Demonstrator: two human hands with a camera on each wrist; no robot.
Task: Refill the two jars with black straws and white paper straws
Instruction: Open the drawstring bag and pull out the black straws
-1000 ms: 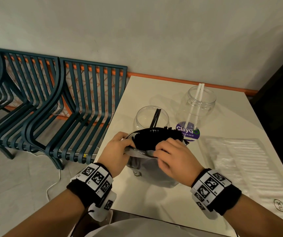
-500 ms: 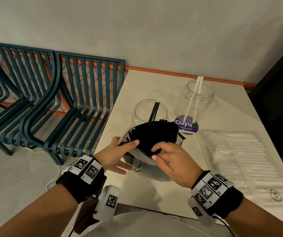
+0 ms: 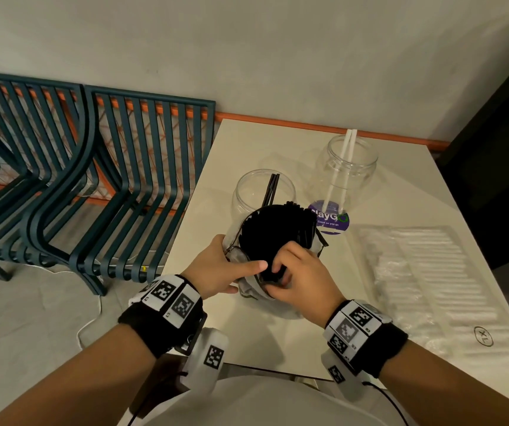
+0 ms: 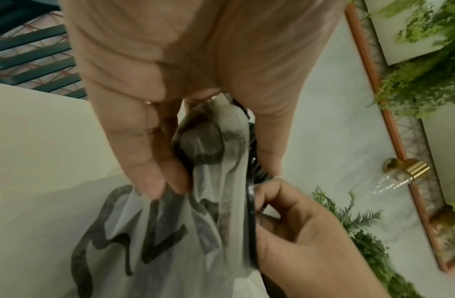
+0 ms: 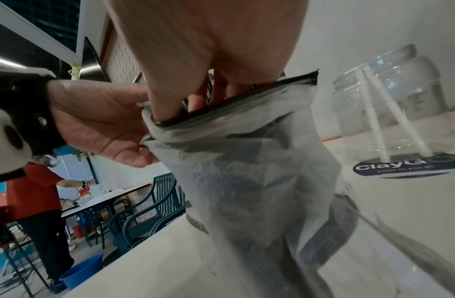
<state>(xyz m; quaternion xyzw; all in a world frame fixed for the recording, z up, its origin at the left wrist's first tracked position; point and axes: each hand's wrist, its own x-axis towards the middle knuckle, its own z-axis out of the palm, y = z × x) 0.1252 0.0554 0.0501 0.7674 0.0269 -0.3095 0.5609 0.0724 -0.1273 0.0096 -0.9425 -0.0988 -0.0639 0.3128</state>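
A frosted zip bag [image 3: 247, 292] packed with black straws [image 3: 274, 233] stands on the white table [image 3: 247, 142] in front of me. My left hand [image 3: 228, 265] grips the bag's left rim, its fingers [image 4: 155, 181] pinching the plastic. My right hand [image 3: 281, 272] reaches into the bag's mouth, fingers [image 5: 195, 98] curled round the near straws. Behind the bag stand two clear jars: the left jar [image 3: 262, 189] holds a couple of black straws, the right jar [image 3: 347, 167] two white paper straws [image 3: 344, 155].
A flat clear packet of white paper straws [image 3: 425, 272] lies on the table's right side. Teal slatted chairs [image 3: 109, 195] line the table's left edge. A purple sticker [image 3: 330, 219] sits under the right jar. A person in a red shirt [image 5: 32, 191] stands far off.
The bag has tipped more upright. My left hand, loose half a second ago, has closed on the bag's rim. My right fingers have dug deeper among the black straws.
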